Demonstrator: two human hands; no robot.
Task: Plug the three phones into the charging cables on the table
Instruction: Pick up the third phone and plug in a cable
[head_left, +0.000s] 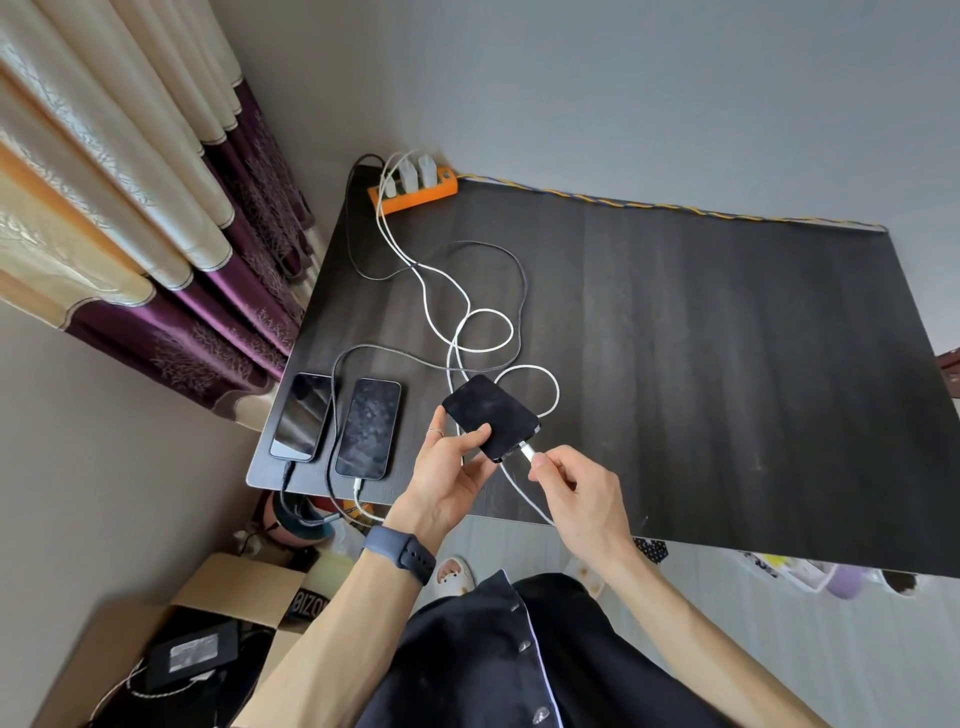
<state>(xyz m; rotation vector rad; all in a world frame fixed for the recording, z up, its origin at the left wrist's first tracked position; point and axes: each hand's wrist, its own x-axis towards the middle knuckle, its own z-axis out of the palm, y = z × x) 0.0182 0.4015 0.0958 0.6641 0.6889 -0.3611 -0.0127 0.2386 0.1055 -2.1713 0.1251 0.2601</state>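
Two dark phones lie screen-up side by side at the table's near left corner. The left phone (302, 415) has a dark cable at its bottom end, and the middle phone (368, 427) has a white cable (358, 493) there. My left hand (451, 470) holds a third black phone (491, 418) tilted above the table. My right hand (571, 483) pinches a white cable plug (527, 453), whose tip sits at that phone's bottom edge. I cannot tell whether the plug is seated. The cables run back to white chargers in an orange power strip (413, 189).
The dark wooden table (701, 338) stands against a grey wall, with curtains (130, 197) to its left. White and dark cables loop over the table's left half. Below the near edge are cardboard boxes (244, 587), a black box and clutter on the floor.
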